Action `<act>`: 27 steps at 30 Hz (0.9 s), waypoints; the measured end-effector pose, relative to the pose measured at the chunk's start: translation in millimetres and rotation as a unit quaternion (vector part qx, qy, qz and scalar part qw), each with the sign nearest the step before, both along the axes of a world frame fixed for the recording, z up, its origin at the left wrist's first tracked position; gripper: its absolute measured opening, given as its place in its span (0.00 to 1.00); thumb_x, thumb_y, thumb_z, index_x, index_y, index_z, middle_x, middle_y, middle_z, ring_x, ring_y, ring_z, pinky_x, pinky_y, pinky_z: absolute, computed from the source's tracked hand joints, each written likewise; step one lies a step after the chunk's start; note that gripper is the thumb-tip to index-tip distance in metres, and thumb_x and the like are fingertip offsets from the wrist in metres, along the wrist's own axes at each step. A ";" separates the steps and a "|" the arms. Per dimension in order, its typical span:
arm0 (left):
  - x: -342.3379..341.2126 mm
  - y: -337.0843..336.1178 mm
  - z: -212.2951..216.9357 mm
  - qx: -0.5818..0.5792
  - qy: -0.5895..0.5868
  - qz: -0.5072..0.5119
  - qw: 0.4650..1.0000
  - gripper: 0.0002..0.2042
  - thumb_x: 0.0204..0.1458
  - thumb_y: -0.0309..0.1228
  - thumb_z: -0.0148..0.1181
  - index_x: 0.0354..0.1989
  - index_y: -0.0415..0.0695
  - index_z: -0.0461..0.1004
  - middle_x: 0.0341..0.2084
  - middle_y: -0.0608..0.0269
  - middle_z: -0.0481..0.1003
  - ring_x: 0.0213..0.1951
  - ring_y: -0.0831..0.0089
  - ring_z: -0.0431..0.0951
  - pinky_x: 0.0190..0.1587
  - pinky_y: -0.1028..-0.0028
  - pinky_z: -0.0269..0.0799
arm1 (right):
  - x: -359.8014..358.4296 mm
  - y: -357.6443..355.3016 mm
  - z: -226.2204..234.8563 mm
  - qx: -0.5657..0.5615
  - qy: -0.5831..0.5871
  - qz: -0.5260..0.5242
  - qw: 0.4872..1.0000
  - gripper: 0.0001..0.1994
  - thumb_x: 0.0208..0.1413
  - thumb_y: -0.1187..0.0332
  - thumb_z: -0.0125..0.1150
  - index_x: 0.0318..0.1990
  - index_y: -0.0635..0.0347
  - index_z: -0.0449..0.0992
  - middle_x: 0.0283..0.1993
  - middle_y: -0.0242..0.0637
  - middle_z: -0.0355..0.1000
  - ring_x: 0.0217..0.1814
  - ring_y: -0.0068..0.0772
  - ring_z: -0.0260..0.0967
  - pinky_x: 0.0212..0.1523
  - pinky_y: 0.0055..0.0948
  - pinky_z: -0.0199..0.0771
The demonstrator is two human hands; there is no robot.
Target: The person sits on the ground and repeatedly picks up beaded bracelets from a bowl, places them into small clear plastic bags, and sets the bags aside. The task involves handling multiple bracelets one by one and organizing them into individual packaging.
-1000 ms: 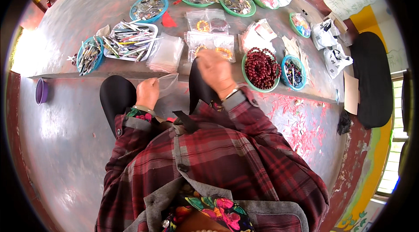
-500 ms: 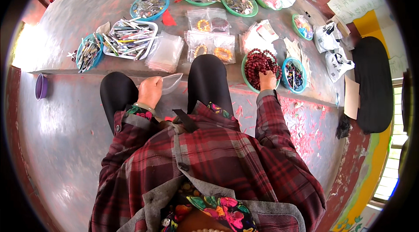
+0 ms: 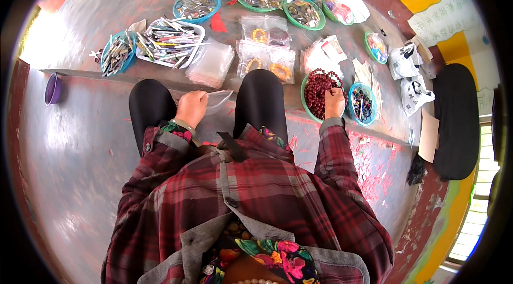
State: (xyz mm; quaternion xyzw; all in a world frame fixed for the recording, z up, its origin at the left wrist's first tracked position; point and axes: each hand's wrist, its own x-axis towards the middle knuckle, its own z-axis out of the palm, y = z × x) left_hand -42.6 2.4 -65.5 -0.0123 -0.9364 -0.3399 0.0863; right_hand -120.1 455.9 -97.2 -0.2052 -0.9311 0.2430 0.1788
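Note:
My left hand (image 3: 192, 108) is closed on a small clear plastic bag (image 3: 218, 102), which sticks out to the right between my knees. Over at the right, my right hand (image 3: 335, 103) reaches into a green bowl (image 3: 305, 103) heaped with dark red bead bracelets (image 3: 319, 89). Its fingers are curled round some of the beads, and the fingertips are partly hidden. Close beside that hand stands a blue bowl (image 3: 352, 110) of dark small items. Ahead of my knees lie clear bags with yellow bead bracelets (image 3: 280, 71) inside.
A stack of clear bags (image 3: 211, 64) lies beside a white tray (image 3: 199, 51) of pens. Left of it is a blue basket (image 3: 132, 59) of pens. Several bowls of trinkets, including a blue bowl (image 3: 216, 8), stand farther back. White plastic bags (image 3: 414, 94) sit at the right.
The whole view has shifted and tilted slightly. My right hand stays at the bead bracelets, its fingers a little more turned in. My left hand keeps hold of the plastic bag.

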 end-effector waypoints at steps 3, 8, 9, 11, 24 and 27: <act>0.9 0.4 6.3 0.000 -0.008 -0.004 1.000 0.10 0.49 0.33 0.49 0.24 0.39 0.72 0.23 0.47 0.72 0.32 0.48 0.72 0.35 0.55 0.65 | -11.4 -9.7 22.5 0.009 0.027 0.095 0.995 0.11 0.44 0.65 0.59 0.35 0.60 0.73 0.33 0.43 0.74 0.36 0.43 0.72 0.39 0.34 0.69; 0.6 -2.8 -3.5 -0.025 0.016 -0.014 0.999 0.10 0.48 0.33 0.50 0.26 0.39 0.73 0.25 0.47 0.73 0.32 0.48 0.72 0.35 0.55 0.65 | -21.1 -62.0 86.5 -0.052 0.062 0.217 0.973 0.09 0.45 0.70 0.61 0.34 0.62 0.73 0.31 0.41 0.74 0.32 0.32 0.73 0.35 0.28 0.70; -0.8 -5.0 -8.9 -0.021 0.024 -0.016 0.999 0.10 0.48 0.33 0.50 0.25 0.39 0.73 0.24 0.47 0.73 0.32 0.48 0.72 0.36 0.55 0.66 | -20.4 -79.9 101.9 -0.097 0.076 0.246 0.961 0.09 0.45 0.72 0.60 0.35 0.63 0.72 0.30 0.38 0.74 0.31 0.28 0.71 0.35 0.26 0.70; -0.5 -5.8 -12.8 -0.011 0.021 -0.018 1.000 0.10 0.48 0.33 0.50 0.24 0.39 0.73 0.23 0.47 0.73 0.32 0.48 0.73 0.36 0.55 0.66 | -20.8 -106.5 115.0 -0.185 0.096 0.303 0.930 0.08 0.46 0.76 0.60 0.36 0.64 0.72 0.31 0.34 0.72 0.32 0.22 0.69 0.35 0.22 0.69; 6.7 -6.4 1.8 0.045 -0.040 -0.026 0.998 0.09 0.46 0.31 0.52 0.26 0.37 0.74 0.23 0.43 0.72 0.30 0.47 0.72 0.34 0.57 0.67 | 46.4 -274.2 128.1 -0.298 -0.052 0.532 0.791 0.10 0.46 0.77 0.59 0.38 0.61 0.72 0.31 0.31 0.72 0.31 0.17 0.68 0.33 0.19 0.69; 5.2 -7.3 -4.2 0.052 -0.032 -0.038 0.997 0.09 0.46 0.31 0.52 0.27 0.37 0.75 0.22 0.43 0.72 0.29 0.48 0.73 0.33 0.58 0.67 | 48.9 -276.0 118.9 -0.205 -0.030 0.542 0.814 0.10 0.45 0.76 0.59 0.38 0.59 0.72 0.30 0.36 0.72 0.30 0.26 0.69 0.33 0.22 0.69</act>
